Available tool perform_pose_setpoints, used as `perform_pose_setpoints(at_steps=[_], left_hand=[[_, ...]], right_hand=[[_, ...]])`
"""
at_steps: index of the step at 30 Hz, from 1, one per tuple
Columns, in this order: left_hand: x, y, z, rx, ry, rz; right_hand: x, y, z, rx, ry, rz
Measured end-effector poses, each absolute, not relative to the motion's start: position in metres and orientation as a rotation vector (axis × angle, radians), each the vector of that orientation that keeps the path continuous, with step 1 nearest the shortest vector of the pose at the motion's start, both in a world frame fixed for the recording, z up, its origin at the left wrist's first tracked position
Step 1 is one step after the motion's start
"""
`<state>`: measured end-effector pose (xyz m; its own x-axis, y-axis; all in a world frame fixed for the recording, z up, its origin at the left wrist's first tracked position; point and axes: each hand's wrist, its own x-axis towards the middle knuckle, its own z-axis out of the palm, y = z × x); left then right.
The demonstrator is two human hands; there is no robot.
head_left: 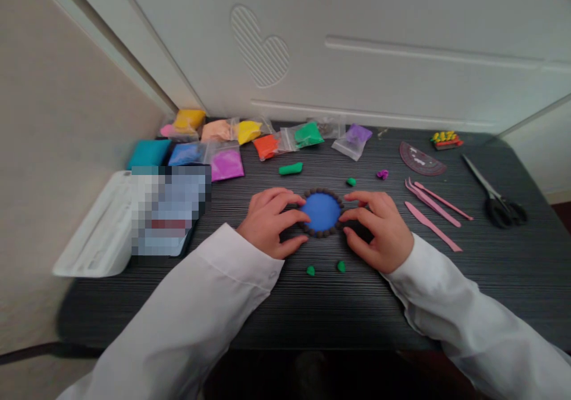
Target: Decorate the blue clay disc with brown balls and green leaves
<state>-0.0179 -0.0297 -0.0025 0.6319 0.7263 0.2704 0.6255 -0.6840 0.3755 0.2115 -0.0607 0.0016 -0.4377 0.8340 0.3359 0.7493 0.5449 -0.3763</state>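
A round blue clay disc [322,212] lies on the dark table, ringed by small dark brown clay balls [322,233]. My left hand [275,222] grips its left edge, fingers curved and fingertips on the rim. From the opposite side, my right hand [373,228] holds the right edge with bent fingers, the thumb tip low by the balls. Two small green clay lumps [341,266] sit in front of the disc. Behind it are a green clay roll [291,168], another green lump [351,182] and a crumpled purple piece [382,174].
Bags of coloured clay [307,134] line the back by the white panel [392,13]. At left lie a white tray [96,227] and a phone-like device [182,209], its screen blurred. Pink tools [432,226], a protractor [422,158] and black-handled scissors [495,197] are on the right.
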Motion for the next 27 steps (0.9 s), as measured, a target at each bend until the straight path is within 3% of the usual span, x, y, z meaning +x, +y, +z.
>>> perform_pose_setpoints(at_steps=[27], left_hand=[[-0.0226, -0.0252, -0.0058, 2.676, 1.009, 0.652]], right_hand=[[0.2182, -0.0551, -0.0023, -1.28, -2.299, 0.153]])
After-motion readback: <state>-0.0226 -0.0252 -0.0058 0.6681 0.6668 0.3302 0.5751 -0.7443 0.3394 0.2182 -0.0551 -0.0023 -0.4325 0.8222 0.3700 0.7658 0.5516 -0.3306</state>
